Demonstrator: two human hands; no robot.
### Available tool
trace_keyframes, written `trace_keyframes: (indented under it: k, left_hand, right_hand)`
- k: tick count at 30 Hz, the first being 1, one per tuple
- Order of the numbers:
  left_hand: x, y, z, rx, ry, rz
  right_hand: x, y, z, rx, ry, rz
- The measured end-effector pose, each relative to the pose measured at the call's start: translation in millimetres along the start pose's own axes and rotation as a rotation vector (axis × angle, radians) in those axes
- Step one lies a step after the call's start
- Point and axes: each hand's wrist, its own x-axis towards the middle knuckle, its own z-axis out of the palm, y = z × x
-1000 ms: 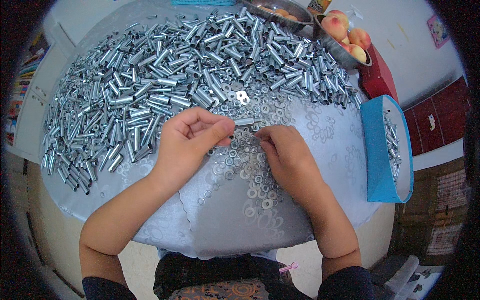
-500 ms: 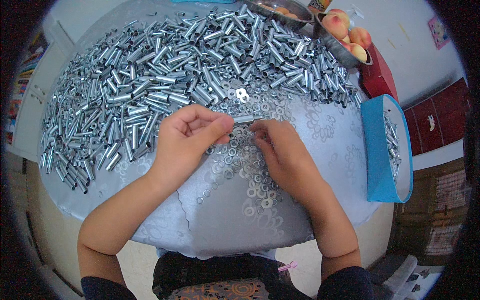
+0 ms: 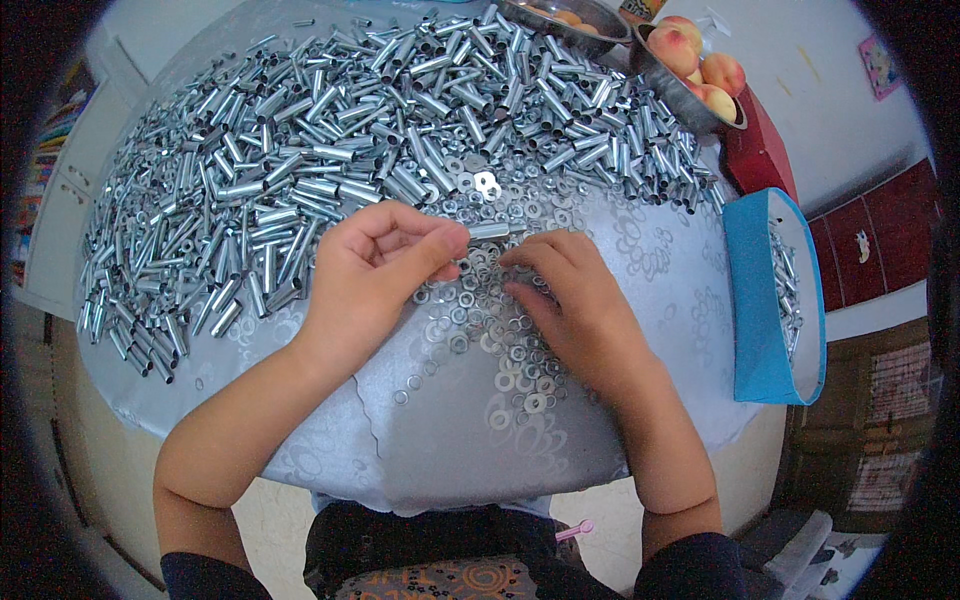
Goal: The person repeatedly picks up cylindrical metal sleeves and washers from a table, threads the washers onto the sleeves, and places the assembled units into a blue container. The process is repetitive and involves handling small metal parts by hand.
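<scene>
My left hand (image 3: 375, 260) pinches one end of a shiny sleeve anchor (image 3: 490, 231) between thumb and fingers. It lies level, pointing right, with a thinner end sticking out of its tube. Just right of that end, my right hand (image 3: 570, 295) hovers low over loose washers (image 3: 518, 352) and nuts, its thumb and fingers apart. Nothing shows between them, though the fingertips are partly turned away. More nuts and washers (image 3: 484, 184) lie spread beyond both hands.
A wide heap of metal tubes (image 3: 330, 110) covers the table's far and left side. At right stands a blue fabric box (image 3: 752, 300) with metal pieces inside. Beyond it are a red box (image 3: 755, 150), a bowl of peaches (image 3: 697, 70) and another metal bowl (image 3: 570, 28).
My right hand has drawn slightly back from the anchor's end, and its thumb and fingers have spread wider. My left hand keeps its pinch, the anchor raised a touch.
</scene>
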Motion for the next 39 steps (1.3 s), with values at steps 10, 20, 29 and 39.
trace_keyframes:
  k: [10, 20, 29, 39]
  left_hand:
    - [0.5, -0.1, 0.9, -0.005, 0.014, -0.003]
    - [1.7, -1.7, 0.7, 0.015, 0.028, 0.004]
    - [-6.8, 5.9, 6.0, -0.208, 0.014, -0.271]
    - [-12.1, 4.9, 10.8, -0.332, 0.006, -0.417]
  right_hand:
    - [-0.3, 0.7, -0.9, -0.068, -0.014, 0.024]
    - [1.0, 5.6, -0.8, -0.094, 0.003, 0.012]
    - [4.3, 2.5, -25.2, 0.096, 0.203, 0.129]
    - [3.6, -6.2, -40.2, 0.164, 0.211, 0.095]
